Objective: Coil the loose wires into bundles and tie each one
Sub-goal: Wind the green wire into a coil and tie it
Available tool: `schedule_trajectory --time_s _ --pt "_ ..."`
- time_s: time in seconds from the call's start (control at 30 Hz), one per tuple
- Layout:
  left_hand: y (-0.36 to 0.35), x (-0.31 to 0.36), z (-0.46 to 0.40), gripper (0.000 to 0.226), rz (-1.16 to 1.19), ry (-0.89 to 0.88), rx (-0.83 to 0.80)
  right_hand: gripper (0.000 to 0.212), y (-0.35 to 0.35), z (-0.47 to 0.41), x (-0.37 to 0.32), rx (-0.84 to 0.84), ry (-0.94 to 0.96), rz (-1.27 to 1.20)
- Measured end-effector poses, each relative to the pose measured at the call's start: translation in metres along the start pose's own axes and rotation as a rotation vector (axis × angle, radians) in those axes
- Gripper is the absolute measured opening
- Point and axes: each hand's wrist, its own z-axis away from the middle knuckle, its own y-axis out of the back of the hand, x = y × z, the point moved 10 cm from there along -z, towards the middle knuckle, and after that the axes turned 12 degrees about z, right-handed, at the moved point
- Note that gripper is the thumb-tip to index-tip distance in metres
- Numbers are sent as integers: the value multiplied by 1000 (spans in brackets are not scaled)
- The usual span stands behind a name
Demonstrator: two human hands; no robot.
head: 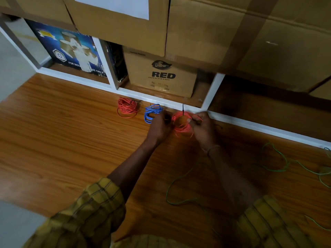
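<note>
Wires in three coils lie on the wooden floor (62, 131) close to the white base of a shelving unit (161, 101). Leftmost is a red coil (127, 107), lying flat and untouched by either hand. Just to its right is a blue coil (152, 112), its right edge meeting the fingers of the left hand (159, 126). Whether those fingers grip the blue coil or only overlap it cannot be told; the area is motion-blurred. Third, between both hands, is an orange-red coil (180, 125), held up on edge so its loop faces the camera. The right hand (202, 126) grips the right side of this coil, fingers curled around the strands, thumb laid across the front. The left hand is curled at the coil's left side and appears to hold it there. A thin dark tie (183, 110) stands upright from the top of the coil, near the white base. Loose green wire (279, 158) trails uncoiled over the floor to the right of the arms and runs back towards the person, passing under the right forearm. Both forearms are bare, with yellow checked sleeves (93, 208) rolled up. In the shelf compartments stand a cardboard box printed "Dabur RED" (161, 76) and a blue printed box (71, 49); larger cartons (232, 33) are stacked above.
</note>
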Motion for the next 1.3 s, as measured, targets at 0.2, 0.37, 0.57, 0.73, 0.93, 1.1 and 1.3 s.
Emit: schedule_trajectory --time_s 0.2,0.37,0.57,0.73,0.93,1.1,1.3 --pt "-4 -16 10 23 -74 -21 24 22 -9 -12 19 -49 -76 29" --pt "-15 -10 37 33 -6 -47 -43 34 8 2 23 -100 -44 -39" --pt "-48 -27 88 22 -84 38 -259 11 51 49 42 -119 -96 -260" --pt "-72 -26 134 13 -159 1 -326 29 65 91 77 -217 -136 -264" --pt "-100 -1 171 10 -178 -129 -313 27 102 128 119 -190 -145 -260" --pt "-121 -5 180 31 -207 -29 -316 19 148 153 177 -6 -234 -104" --pt "-123 -10 174 18 -321 9 -184 19 193 180 218 161 -261 21"
